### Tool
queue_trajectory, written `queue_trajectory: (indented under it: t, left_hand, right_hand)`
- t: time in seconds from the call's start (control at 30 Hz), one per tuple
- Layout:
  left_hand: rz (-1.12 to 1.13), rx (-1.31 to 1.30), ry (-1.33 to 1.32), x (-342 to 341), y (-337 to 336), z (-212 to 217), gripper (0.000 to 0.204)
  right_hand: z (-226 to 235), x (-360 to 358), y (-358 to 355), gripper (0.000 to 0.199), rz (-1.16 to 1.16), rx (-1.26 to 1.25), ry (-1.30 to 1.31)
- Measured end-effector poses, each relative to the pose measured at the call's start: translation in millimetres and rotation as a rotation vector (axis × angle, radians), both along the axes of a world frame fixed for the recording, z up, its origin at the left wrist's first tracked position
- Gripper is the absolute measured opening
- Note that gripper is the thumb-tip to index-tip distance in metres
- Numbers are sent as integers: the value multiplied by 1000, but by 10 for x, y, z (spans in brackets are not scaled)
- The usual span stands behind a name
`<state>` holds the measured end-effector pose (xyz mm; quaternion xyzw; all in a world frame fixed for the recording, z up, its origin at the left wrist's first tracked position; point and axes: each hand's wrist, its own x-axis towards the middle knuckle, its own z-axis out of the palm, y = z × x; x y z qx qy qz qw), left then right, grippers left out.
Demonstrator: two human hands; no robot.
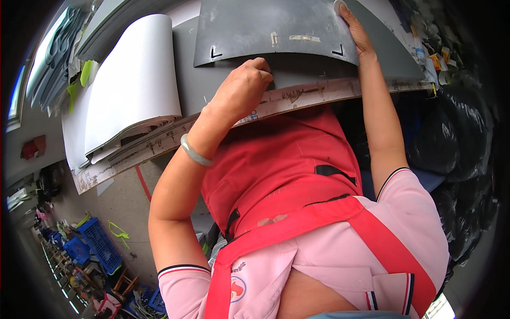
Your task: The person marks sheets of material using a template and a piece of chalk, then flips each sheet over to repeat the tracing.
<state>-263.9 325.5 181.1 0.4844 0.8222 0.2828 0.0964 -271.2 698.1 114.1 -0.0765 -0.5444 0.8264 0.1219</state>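
A stiff dark grey sheet (pixel 265 26) with black corner marks and bits of tape lies raised over the worktable, its near edge bowed up. My right hand (pixel 357 32) grips it at the right edge, thumb on top, the other fingers mostly hidden. A white rounded thing (pixel 338 6) shows at the thumb tip; I cannot tell what it is. Just below the sheet's near edge, my left hand (pixel 245 87) is closed with curled fingers; whatever they hold is hidden. Under both lies flat grey material (pixel 191 53) on the table.
A folded stack of white sheet material (pixel 133 74) stands left of my left hand. The table's worn edge (pixel 297 97) runs close to my red apron. Black plastic bags (pixel 435 138) crowd the right side. Blue crates (pixel 101 244) stand on the floor at lower left.
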Motion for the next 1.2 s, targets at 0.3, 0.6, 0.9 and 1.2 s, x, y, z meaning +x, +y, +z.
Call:
queue_trajectory:
  t: [0.3,0.6,0.9,1.2]
  left_hand:
    - [1,74,2,20,-63,10,15]
    - [-117,-50,228,114,-92,19,18]
    - [-99,18,372,188,78,-17,27]
    - [-218,165,461,321,1646,-196,29]
  right_hand:
    - [17,-19,-54,46,8,-30,-22]
    - [-31,-27,-17,42,-10,-48,-39]
    - [-83,-53,-3,42,242,-293,161]
    - [489,374,45,50,5,-373,27]
